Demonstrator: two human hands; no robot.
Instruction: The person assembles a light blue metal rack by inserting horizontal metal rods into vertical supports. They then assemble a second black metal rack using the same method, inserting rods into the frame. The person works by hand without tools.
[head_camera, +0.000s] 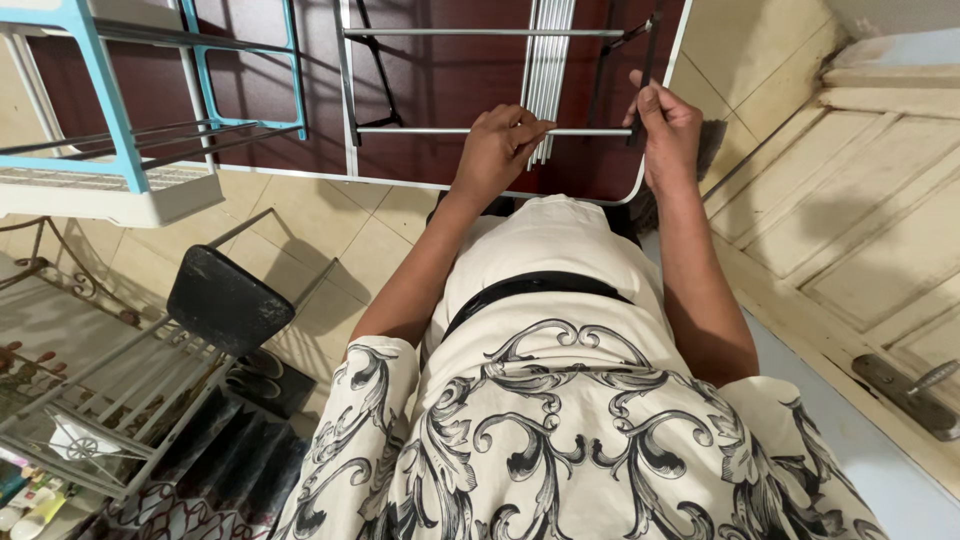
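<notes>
I look down along my own torso, clothed in a cream garment with black scroll print, onto a dark red-brown folding table panel that stands on the tiled floor with its underside facing me. A white rim borders the panel.

My left hand is closed around a thin silver crossbar of the metal leg frame, fingers curled over the bar at the point where it meets a bundle of parallel silver rods running up the panel. The grip is firm; the bar passes through the fist.

My right hand is raised at the panel's right edge, thumb and fingers pinching a slim black strut that rises toward the upper crossbar. Whether the crossbar's end also touches the palm I cannot tell.

To the left, a light-blue and white rack leans beside the panel. Below it sits a grey wire rack carrying a black rectangular pad. On the right is a cream panelled door with a metal handle.
</notes>
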